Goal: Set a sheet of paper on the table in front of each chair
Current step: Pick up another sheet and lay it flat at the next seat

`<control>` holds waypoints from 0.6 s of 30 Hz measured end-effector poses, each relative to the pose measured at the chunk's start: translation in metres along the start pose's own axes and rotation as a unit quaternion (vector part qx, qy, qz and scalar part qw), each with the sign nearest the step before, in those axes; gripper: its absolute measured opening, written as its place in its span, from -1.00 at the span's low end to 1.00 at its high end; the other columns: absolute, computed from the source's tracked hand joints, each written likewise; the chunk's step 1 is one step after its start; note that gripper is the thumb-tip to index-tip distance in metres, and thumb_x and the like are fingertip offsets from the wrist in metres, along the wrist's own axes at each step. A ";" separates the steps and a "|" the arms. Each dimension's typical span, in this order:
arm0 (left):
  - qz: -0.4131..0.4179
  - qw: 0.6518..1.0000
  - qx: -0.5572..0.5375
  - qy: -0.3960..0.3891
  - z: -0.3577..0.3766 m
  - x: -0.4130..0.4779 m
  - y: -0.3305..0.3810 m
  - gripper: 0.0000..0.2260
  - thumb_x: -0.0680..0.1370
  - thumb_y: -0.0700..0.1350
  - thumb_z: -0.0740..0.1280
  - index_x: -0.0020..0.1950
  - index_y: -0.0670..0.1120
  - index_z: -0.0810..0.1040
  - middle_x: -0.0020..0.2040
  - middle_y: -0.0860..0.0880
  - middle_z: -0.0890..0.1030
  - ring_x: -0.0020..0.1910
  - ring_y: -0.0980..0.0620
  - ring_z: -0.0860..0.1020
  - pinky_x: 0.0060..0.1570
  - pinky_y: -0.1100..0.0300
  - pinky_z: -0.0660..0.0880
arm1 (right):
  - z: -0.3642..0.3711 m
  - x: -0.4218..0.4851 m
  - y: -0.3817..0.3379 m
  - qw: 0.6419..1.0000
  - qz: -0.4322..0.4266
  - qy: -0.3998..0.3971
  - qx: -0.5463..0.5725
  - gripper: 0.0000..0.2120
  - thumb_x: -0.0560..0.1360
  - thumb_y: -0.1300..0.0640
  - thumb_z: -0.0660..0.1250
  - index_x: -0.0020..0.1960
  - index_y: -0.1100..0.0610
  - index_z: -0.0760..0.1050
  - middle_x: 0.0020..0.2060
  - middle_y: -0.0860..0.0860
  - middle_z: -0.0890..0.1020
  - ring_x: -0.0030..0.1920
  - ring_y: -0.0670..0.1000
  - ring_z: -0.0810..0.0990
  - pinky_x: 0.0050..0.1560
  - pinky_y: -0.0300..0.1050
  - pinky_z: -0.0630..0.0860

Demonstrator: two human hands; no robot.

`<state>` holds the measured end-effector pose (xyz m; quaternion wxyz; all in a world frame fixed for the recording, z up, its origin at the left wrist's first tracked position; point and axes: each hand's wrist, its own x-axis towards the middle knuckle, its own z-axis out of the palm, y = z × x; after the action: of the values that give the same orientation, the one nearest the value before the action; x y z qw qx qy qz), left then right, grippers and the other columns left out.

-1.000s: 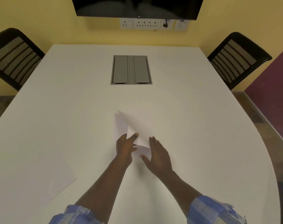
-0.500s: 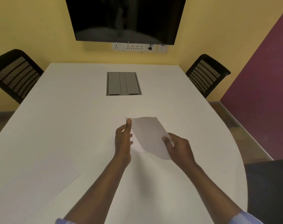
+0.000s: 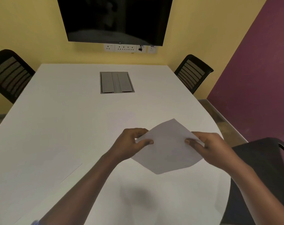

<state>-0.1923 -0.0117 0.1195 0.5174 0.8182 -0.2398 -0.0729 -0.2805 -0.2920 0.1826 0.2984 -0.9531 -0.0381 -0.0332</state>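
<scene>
I hold a white sheet of paper [image 3: 166, 150] in the air above the white table [image 3: 69, 120], turned like a diamond. My left hand [image 3: 131, 143] pinches its left corner and my right hand [image 3: 204, 145] pinches its right corner. Another white sheet [image 3: 40, 174] lies flat on the table at the lower left, faint against the surface. Three black chairs stand around the table: one at the far left [image 3: 9, 75], one at the far right [image 3: 192, 73], one close on my right [image 3: 264, 161].
A grey cable hatch [image 3: 116, 82] is set into the table's middle. A dark screen [image 3: 115, 18] hangs on the yellow wall over a row of sockets [image 3: 126, 48]. A maroon wall [image 3: 259, 78] runs along the right.
The sheet has been lifted off the table and carried to the right; both hands now grip it. The view has swung right, bringing the near right chair into sight.
</scene>
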 end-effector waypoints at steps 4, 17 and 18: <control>-0.023 0.999 -0.027 -0.026 -0.001 -0.033 0.014 -0.86 0.53 0.06 0.39 0.05 0.09 0.68 -0.05 0.08 0.73 -0.04 0.03 0.68 -0.02 -0.06 0.60 | -0.011 -0.025 -0.019 0.999 -0.033 -0.007 -0.004 -0.78 0.62 0.04 0.30 -0.04 -0.27 0.62 -0.12 -0.37 0.68 -0.11 -0.25 0.64 -0.16 -0.41 0.49; -0.041 0.982 -0.146 0.112 -0.007 -0.174 0.053 -0.87 0.56 -0.03 0.41 0.04 -0.01 0.71 -0.01 0.00 0.75 -0.03 -0.06 0.72 -0.07 0.12 0.60 | -0.036 -0.127 -0.050 0.968 -0.072 0.020 0.241 -0.77 0.49 -0.15 0.38 0.08 -0.12 0.68 0.01 -0.11 0.74 0.03 -0.08 0.70 -0.01 -0.19 0.61; -0.039 0.977 -0.169 0.124 -0.009 -0.186 0.056 -0.87 0.56 -0.04 0.43 0.06 0.00 0.72 0.01 -0.01 0.75 -0.01 -0.03 0.72 -0.08 0.18 0.62 | -0.034 -0.132 -0.052 0.955 -0.068 0.024 0.287 -0.77 0.48 -0.12 0.39 0.07 -0.09 0.69 0.01 -0.05 0.74 0.03 -0.01 0.70 -0.01 -0.19 0.64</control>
<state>-0.3691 0.0634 0.1487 0.6707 0.7303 -0.1261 -0.0308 -0.4181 -0.2753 0.2284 0.5576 -0.8212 -0.1036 -0.0635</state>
